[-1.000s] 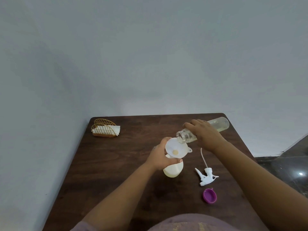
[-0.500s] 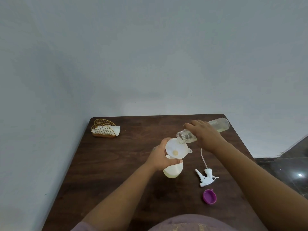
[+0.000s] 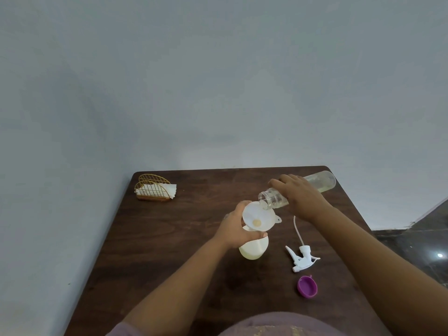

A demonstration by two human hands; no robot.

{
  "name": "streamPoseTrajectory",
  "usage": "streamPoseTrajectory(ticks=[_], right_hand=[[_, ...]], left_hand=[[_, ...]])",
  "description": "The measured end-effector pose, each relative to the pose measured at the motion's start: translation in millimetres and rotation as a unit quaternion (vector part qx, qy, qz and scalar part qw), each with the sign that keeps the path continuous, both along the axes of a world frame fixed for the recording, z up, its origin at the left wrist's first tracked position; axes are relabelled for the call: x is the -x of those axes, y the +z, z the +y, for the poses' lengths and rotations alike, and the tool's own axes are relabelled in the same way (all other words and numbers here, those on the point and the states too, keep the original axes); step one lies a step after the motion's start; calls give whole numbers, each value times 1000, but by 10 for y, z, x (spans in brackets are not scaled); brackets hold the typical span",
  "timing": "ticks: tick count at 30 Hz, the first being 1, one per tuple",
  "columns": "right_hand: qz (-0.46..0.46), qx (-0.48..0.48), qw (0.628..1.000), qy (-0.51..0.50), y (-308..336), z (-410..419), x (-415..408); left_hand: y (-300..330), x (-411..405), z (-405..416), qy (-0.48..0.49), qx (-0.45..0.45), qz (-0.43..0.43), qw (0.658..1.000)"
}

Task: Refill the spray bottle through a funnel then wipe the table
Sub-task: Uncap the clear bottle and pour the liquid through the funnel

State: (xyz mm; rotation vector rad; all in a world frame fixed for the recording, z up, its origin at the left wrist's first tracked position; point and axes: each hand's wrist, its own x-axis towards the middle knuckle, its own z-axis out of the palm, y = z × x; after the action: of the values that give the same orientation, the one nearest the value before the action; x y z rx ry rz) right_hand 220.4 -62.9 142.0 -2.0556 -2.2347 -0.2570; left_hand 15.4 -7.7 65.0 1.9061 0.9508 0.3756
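A white spray bottle (image 3: 253, 249) stands mid-table with a white funnel (image 3: 258, 219) in its neck. My left hand (image 3: 236, 226) grips the bottle's neck just under the funnel. My right hand (image 3: 299, 197) holds a clear refill bottle (image 3: 322, 181) tipped nearly flat, its open mouth over the funnel's rim, pale yellowish liquid inside. The white trigger sprayer head (image 3: 301, 257) with its dip tube lies on the table to the right of the spray bottle.
A purple cap (image 3: 307, 286) lies near the sprayer head, toward me. A gold wire holder with white napkins (image 3: 155, 189) sits at the far left corner of the dark wooden table (image 3: 169, 238). A wall runs behind and left.
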Motion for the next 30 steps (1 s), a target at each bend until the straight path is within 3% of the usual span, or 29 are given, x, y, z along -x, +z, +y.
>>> streamPoseTrajectory(ticks=[30], right_hand=[[1,-3,1000,2,-51,33,-19]], left_hand=[[-28,-11,18,3,-2,24,1000]])
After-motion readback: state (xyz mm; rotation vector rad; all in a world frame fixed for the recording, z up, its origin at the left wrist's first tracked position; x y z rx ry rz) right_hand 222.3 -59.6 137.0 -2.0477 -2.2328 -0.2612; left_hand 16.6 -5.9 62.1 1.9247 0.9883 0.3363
